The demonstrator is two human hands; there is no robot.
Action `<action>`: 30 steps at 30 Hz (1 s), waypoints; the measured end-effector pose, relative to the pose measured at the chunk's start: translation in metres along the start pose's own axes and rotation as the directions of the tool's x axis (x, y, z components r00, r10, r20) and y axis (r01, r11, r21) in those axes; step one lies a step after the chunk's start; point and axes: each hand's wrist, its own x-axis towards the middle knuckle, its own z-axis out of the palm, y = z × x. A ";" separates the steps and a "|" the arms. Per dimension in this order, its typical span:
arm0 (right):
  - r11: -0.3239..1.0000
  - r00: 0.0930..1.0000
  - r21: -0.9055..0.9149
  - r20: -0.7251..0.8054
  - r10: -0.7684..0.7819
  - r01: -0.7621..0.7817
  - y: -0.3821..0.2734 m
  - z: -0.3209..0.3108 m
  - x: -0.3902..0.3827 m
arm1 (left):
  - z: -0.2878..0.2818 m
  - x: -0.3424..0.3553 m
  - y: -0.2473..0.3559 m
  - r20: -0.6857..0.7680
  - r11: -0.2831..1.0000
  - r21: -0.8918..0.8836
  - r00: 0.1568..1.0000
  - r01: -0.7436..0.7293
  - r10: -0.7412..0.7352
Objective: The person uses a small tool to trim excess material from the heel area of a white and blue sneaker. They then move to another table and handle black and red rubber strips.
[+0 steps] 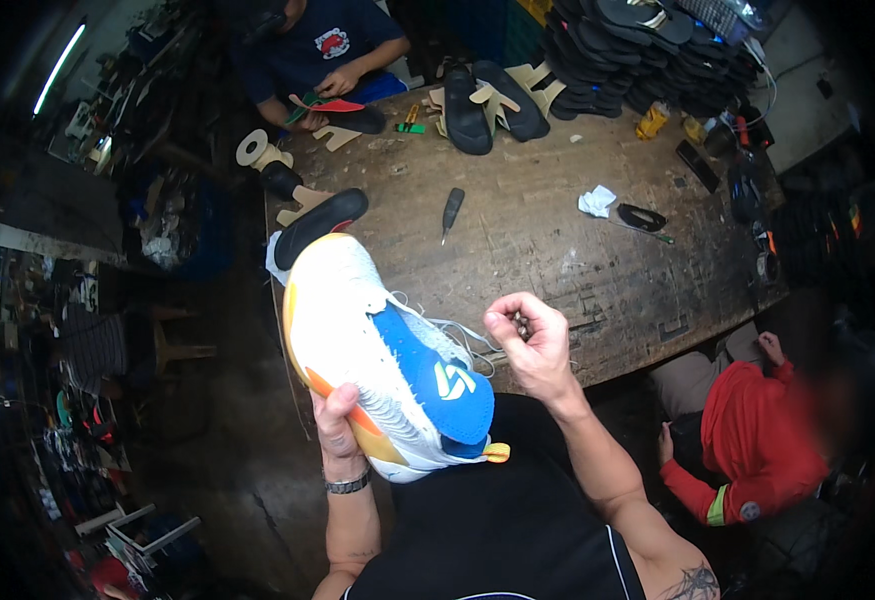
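A large white sneaker (342,300) with a blue tongue (432,375), orange and yellow sole edging and a yellow heel loop (497,453) is held up over the near left edge of the table. My left hand (335,425) grips it by the sole side, thumb showing, other fingers hidden underneath. Loose pale laces (462,332) trail from the shoe's opening toward my right hand (532,345). That hand is closed in a pinch at the lace, fingers curled. Small brownish specks show between its fingers; I cannot make out what they are.
On the worn wooden table (547,240) lie a dark pointed tool (452,212), crumpled white paper (596,201) and several black sandals (465,115). Stacked black soles (597,60) stand at the back. One person works across the table; another in red (757,430) sits at right.
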 end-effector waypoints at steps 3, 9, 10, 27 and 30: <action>0.999 0.993 -0.005 0.105 0.050 -0.050 -0.006 -0.014 -0.011 | -0.002 -0.003 0.003 -0.013 0.999 -0.052 1.000 -0.016 0.015; 0.964 0.957 -0.126 0.203 -0.207 0.235 -0.007 -0.019 -0.016 | -0.003 -0.005 0.002 0.058 0.996 -0.039 0.995 -0.080 0.082; 0.951 0.946 -0.130 0.204 -0.252 0.282 -0.006 -0.018 -0.014 | -0.003 -0.005 0.001 0.040 0.996 -0.047 0.996 -0.076 0.078; 0.977 0.974 0.008 0.073 -0.213 0.213 -0.010 -0.024 -0.002 | -0.006 -0.009 -0.025 0.070 0.998 0.036 0.996 -0.053 0.050; 0.970 0.970 0.055 0.052 -0.239 0.236 -0.008 -0.024 -0.002 | -0.002 -0.009 -0.025 0.090 0.998 0.036 0.995 -0.049 0.046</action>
